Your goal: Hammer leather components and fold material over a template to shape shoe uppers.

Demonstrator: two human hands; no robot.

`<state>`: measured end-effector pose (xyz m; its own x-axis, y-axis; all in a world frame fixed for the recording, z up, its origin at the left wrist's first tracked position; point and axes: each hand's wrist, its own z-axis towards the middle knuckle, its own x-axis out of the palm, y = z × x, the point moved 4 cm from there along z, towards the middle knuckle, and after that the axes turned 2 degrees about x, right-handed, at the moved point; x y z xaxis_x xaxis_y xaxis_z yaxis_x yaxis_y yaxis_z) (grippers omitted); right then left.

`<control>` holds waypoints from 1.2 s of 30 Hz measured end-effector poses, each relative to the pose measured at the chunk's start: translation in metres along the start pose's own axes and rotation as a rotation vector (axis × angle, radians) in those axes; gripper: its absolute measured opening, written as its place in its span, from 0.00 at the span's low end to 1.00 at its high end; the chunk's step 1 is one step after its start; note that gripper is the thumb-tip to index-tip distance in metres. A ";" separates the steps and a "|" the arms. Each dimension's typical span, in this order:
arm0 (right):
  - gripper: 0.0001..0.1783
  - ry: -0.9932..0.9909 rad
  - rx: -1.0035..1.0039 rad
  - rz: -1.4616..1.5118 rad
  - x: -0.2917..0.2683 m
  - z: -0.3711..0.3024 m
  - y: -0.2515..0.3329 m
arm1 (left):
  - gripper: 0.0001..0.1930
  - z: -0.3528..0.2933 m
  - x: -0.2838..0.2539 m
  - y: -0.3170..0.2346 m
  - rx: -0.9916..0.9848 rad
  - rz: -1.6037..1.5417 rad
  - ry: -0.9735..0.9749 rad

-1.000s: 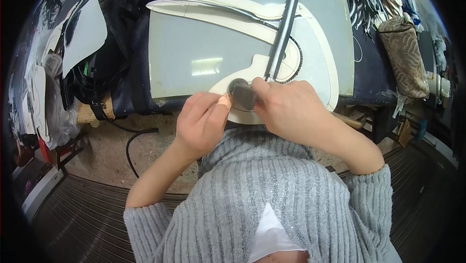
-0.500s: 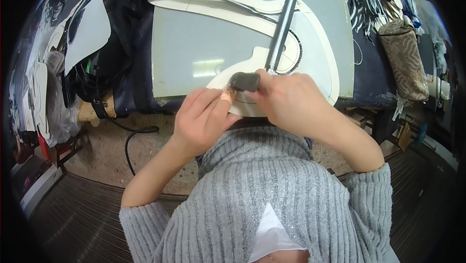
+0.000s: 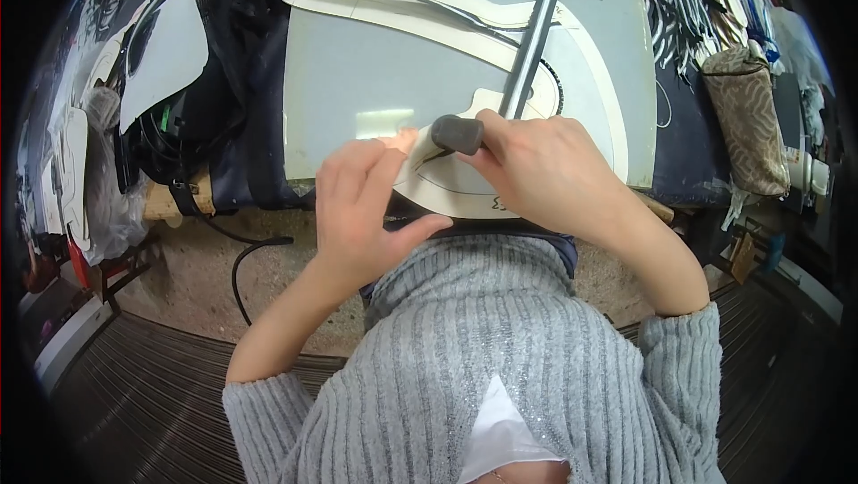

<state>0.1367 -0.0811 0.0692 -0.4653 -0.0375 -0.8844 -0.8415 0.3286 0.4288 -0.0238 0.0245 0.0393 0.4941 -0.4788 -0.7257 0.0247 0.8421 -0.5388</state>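
Note:
My right hand (image 3: 559,158) is closed around a tool with a dark, blunt, hammer-like head (image 3: 457,134); the fingers cover most of its handle. The head is over the near, rounded end of a curved cream pattern piece (image 3: 458,202), which bears pencil lines and marks. Beside that end, my left hand (image 3: 353,202) rests with its fingers stretched toward the piece's left edge and its thumb apart. A skin-coloured wrap covers one left fingertip. Just beyond my right hand, a shiny metal bar (image 3: 533,44) slants across the pattern; its lower end is hidden by the hand.
A grey board (image 3: 344,91) lies under the patterns. To the left are a black bag (image 3: 231,46) and a white sheet (image 3: 170,53). On the right sit a patterned pouch (image 3: 749,122) and a bundle of dark strips (image 3: 666,1). A black cable (image 3: 239,269) hangs below the table edge.
The tool's head has risen slightly away from my left fingers. My left hand has drawn left, and its thumb has spread from the fingers. The metal bar stays on the pattern.

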 end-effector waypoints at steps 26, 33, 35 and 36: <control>0.19 0.117 -0.180 -0.126 -0.009 0.011 0.013 | 0.24 -0.006 0.008 0.005 0.246 0.064 -0.043; 0.19 0.035 -0.170 -0.023 -0.017 0.015 0.016 | 0.23 -0.005 0.008 0.006 0.257 0.069 -0.068; 0.19 -0.066 -0.162 0.059 -0.020 0.012 0.017 | 0.24 -0.007 0.009 0.003 0.255 0.074 -0.069; 0.19 0.029 -0.171 0.056 -0.011 0.010 0.016 | 0.24 -0.008 0.009 0.003 0.254 0.064 -0.081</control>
<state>0.1312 -0.0665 0.0834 -0.5182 -0.0516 -0.8537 -0.8475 0.1657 0.5043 -0.0259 0.0208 0.0278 0.5694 -0.4096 -0.7128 0.2033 0.9103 -0.3606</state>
